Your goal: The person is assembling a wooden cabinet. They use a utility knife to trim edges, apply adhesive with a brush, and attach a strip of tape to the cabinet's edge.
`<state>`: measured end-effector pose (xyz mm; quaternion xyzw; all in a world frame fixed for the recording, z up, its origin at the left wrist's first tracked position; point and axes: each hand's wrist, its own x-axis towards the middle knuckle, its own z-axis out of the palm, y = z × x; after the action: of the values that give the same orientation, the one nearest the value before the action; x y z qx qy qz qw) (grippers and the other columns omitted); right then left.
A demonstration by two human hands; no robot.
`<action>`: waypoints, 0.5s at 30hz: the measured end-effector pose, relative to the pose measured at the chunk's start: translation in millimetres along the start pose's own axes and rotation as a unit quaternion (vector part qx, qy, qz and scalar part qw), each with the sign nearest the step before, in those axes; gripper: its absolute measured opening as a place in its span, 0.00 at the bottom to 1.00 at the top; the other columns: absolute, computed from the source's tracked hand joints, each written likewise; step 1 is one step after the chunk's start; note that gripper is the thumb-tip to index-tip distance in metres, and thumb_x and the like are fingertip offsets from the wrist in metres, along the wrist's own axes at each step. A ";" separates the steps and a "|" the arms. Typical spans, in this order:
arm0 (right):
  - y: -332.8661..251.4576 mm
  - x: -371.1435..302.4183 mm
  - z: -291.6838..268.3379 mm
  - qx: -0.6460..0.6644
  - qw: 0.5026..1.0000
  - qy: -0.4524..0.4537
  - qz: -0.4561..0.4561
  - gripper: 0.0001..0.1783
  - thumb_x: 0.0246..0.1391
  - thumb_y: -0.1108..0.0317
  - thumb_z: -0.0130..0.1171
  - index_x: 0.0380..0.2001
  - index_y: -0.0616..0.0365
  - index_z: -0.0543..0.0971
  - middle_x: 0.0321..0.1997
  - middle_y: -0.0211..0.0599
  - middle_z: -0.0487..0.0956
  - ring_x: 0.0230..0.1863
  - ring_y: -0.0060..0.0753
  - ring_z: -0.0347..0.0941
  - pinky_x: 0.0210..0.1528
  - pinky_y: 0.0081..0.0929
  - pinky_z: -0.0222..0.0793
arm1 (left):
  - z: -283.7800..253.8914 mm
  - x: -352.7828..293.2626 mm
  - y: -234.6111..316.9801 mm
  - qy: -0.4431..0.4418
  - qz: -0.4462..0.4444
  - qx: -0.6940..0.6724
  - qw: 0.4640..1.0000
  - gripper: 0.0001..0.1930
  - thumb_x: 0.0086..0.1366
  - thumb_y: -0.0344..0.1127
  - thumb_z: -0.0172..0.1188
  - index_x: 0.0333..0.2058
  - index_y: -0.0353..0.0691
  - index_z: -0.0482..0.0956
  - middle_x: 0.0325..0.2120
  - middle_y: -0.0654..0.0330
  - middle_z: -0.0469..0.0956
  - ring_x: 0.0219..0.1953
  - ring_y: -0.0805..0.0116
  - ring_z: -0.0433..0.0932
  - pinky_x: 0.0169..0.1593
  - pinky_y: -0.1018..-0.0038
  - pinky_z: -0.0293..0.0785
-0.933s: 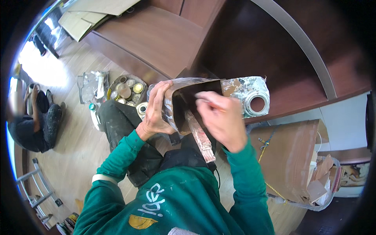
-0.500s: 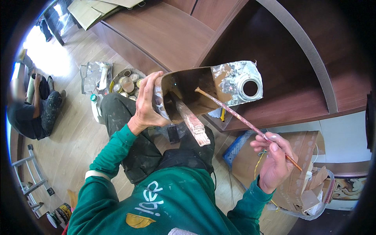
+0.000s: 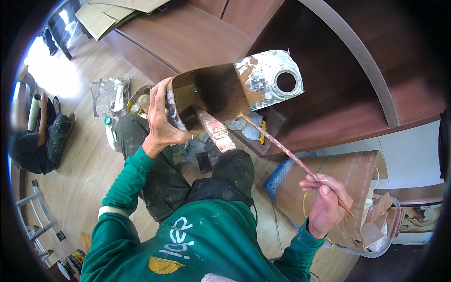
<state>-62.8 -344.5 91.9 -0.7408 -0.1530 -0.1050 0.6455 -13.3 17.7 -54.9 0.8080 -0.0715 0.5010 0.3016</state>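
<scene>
My left hand (image 3: 162,115) is closed round the near left rim of a cut-open, paint-smeared metal can (image 3: 256,77), which is tilted above my knees. Its folded-back end has a round spout hole. From the opening sticks out a wide, paint-crusted wooden stick (image 3: 217,133), its inner end hidden in the can. My right hand (image 3: 329,204) pinches a thin, paint-stained stick (image 3: 286,149). That stick's far tip lies at the can's lower edge; whether they touch I cannot tell.
Several small tins (image 3: 138,104) stand on the floor beside a white bottle (image 3: 112,134). At right are a cardboard box (image 3: 329,183) and a bag of scraps (image 3: 383,221). A brown wooden cabinet (image 3: 197,37) rises ahead. Another person (image 3: 40,134) sits at far left, near a ladder (image 3: 37,211).
The can has moved up and left and turned slightly in my left hand. The thin stick has shifted lower with my right hand, its tip now nearer the can's lower edge.
</scene>
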 end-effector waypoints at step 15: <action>0.0 -3.2 11.9 -0.021 0.996 -0.067 -0.057 0.12 0.50 0.83 0.57 0.37 0.69 0.85 0.42 0.53 0.84 0.43 0.42 0.84 0.45 0.32 0.80 | 2.5 7.7 10.8 0.021 0.007 -0.022 1.000 0.55 0.30 0.40 0.77 0.61 0.25 0.66 0.53 0.41 0.74 0.55 0.40 0.73 0.61 0.53 0.70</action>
<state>-66.3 -333.0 89.0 -0.7495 -0.2359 -0.0949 0.6113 -12.1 9.0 -44.6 0.7902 -0.0813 0.5181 0.3170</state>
